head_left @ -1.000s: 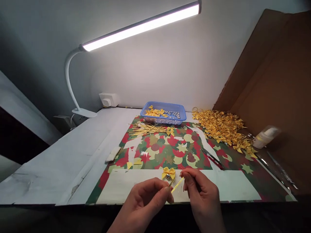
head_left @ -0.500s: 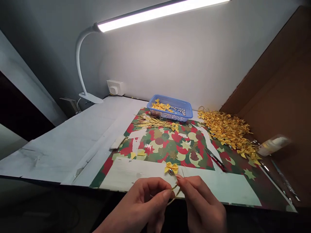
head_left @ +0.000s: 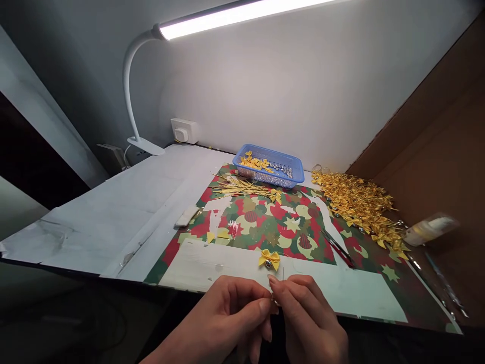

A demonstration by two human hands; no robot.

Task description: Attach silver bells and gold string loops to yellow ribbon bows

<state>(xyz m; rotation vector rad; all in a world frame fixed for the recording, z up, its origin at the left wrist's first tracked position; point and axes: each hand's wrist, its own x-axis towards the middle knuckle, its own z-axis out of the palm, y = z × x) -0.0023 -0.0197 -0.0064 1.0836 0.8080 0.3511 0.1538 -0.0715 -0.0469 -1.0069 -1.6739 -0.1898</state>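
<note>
Low in the centre, my left hand (head_left: 235, 316) and my right hand (head_left: 308, 313) meet fingertip to fingertip in a pinch. A short bit of gold cord (head_left: 273, 300) shows between them, mostly covered by the fingers. From my right fingers a thin needle-like piece (head_left: 283, 273) sticks up. Just beyond the fingertips, a yellow ribbon bow (head_left: 269, 258) with a small silver bell (head_left: 269, 264) lies on a white strip (head_left: 227, 263) at the table's front edge.
Behind stands a blue basket (head_left: 299, 174) of bows and silver bells, near a bundle of gold cords (head_left: 242, 187). Many finished bows (head_left: 356, 202) are heaped at right, by tweezers (head_left: 337, 247) and a bottle (head_left: 430, 230). A lamp (head_left: 131, 96) is clamped at left.
My hands have drawn closer together, and the loop of gold cord that showed between and below them is now mostly hidden. The view has shifted slightly.
</note>
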